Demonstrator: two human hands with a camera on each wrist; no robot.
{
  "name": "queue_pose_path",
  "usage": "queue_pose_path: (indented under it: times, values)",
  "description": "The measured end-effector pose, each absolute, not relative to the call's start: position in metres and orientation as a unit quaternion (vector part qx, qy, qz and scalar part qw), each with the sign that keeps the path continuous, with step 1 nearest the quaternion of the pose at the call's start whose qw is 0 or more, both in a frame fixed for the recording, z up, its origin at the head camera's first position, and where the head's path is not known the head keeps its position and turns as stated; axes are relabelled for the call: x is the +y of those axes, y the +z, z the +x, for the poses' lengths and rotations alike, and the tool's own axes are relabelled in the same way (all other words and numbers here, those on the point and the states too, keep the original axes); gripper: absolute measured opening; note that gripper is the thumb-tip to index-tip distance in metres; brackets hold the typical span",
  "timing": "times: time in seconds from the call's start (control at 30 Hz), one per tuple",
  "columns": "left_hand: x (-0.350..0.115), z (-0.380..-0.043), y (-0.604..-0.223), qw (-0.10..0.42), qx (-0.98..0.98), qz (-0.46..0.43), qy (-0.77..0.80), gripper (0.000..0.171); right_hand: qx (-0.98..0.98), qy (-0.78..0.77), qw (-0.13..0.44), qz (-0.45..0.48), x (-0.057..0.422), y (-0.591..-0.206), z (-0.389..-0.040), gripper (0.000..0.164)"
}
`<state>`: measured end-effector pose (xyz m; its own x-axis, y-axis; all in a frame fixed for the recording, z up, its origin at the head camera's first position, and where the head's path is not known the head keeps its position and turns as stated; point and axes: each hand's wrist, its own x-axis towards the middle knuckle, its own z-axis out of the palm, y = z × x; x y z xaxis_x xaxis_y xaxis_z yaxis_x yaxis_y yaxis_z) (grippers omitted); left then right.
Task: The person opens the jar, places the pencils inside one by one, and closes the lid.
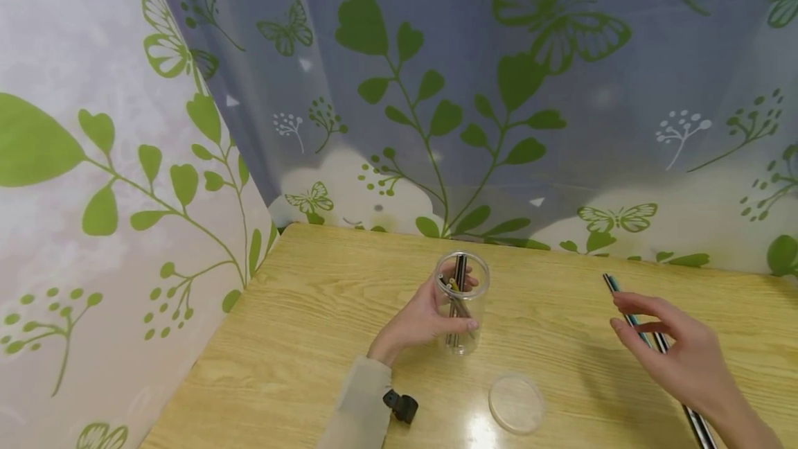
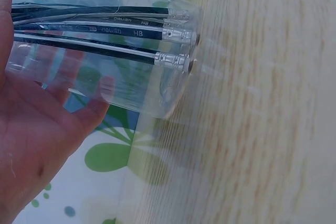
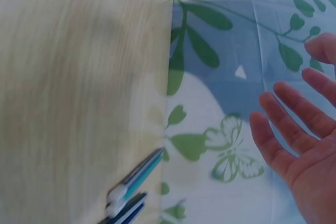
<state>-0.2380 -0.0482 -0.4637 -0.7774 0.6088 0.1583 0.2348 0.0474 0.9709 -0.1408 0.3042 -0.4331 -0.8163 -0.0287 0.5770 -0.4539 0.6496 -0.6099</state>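
My left hand [image 1: 420,317] grips a clear plastic jar [image 1: 476,307] from the side, thumb across its front. Several black pencils [image 1: 460,272] stand in the jar, mostly leaning. In the left wrist view the pencils [image 2: 142,32] show silver ferrules and HB lettering through the jar wall [image 2: 136,95]. My right hand [image 1: 686,345] is over the right part of the table, fingers apart, with nothing in its grasp. Beneath it lie slim pencil-like sticks [image 1: 697,425], black and teal, partly hidden by the hand. Their ends [image 3: 137,178] show in the right wrist view, apart from the fingers [image 3: 273,140].
A round clear lid [image 1: 516,404] lies flat on the wood-grain table [image 1: 299,338], in front of the jar. A curtain [image 1: 399,89] with green leaves and butterflies hangs along the back edge, and a similarly printed white sheet [image 1: 50,241] borders the left.
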Motion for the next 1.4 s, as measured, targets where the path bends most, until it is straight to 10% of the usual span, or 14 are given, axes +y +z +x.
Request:
queue_pose_path:
  times: [0.63, 1.4]
  values:
    - [-0.048, -0.238, -0.465, 0.149, 0.705, 0.301, 0.624, 0.082, -0.918, 0.320, 0.233, 0.028, 0.339, -0.455, -0.125, 0.033]
    - [-0.048, -0.236, -0.462, 0.148, 0.710, 0.295, 0.622, 0.083, -0.984, 0.178, -0.024, -0.009, 0.389, -0.474, -0.118, 0.028]
